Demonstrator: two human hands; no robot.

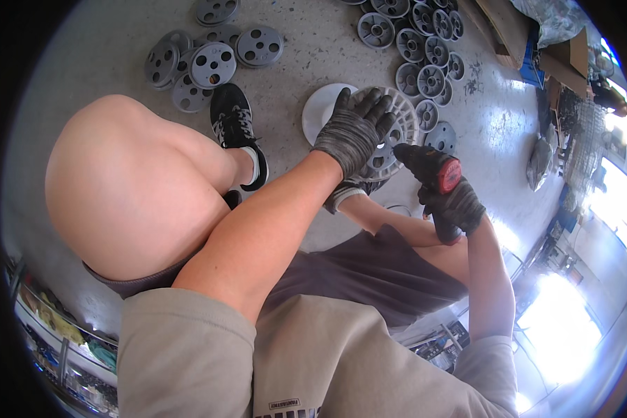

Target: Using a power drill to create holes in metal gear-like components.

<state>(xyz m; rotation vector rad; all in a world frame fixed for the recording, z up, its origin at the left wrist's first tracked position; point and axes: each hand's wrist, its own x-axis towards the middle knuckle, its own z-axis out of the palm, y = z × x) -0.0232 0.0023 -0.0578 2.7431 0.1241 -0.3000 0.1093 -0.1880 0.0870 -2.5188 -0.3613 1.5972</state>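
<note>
My right hand (461,209), in a dark grey work glove, is wrapped round the handle of a black and red cordless drill (432,169). The drill's nose points left, close to a round white slotted piece (409,115) on the floor. A grey disc with holes (381,159) sits inside that piece. Across its upper left part lies my left hand (352,136), gloved too, fingers stretched and apart. The palm hides part of the disc, and any bit tip is too small to make out. A smooth white round piece (319,115) shows just left of the slotted one.
Grey discs with holes (212,65) lie in a pile at the upper left, near my black shoe (231,118). Several grey spoked wheels (409,45) cluster at the upper right. Another grey disc (441,137) lies beside the drill. Cardboard (566,59) stands along the right.
</note>
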